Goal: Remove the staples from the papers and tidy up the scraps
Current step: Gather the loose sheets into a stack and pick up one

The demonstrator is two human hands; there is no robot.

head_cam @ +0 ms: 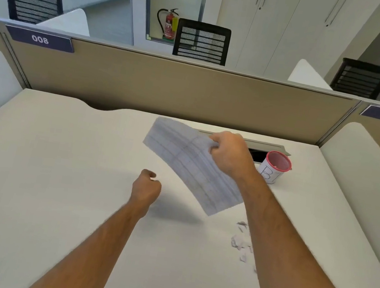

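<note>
Head view: the right hand (228, 153) grips the papers (192, 166) aloft; the left hand (147, 185) is curled, apparently empty. Swinging sheets could scatter the near-right scraps (240, 242), well apart from the far cup (275, 167)

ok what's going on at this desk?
A person is working at a white desk. The right hand grips a sheet of lined papers by its far edge, holding it up off the desk. The left hand is curled in a loose fist with nothing visibly in it. Small paper scraps lie by the right forearm, and a red-rimmed cup stands behind the right hand.
</note>
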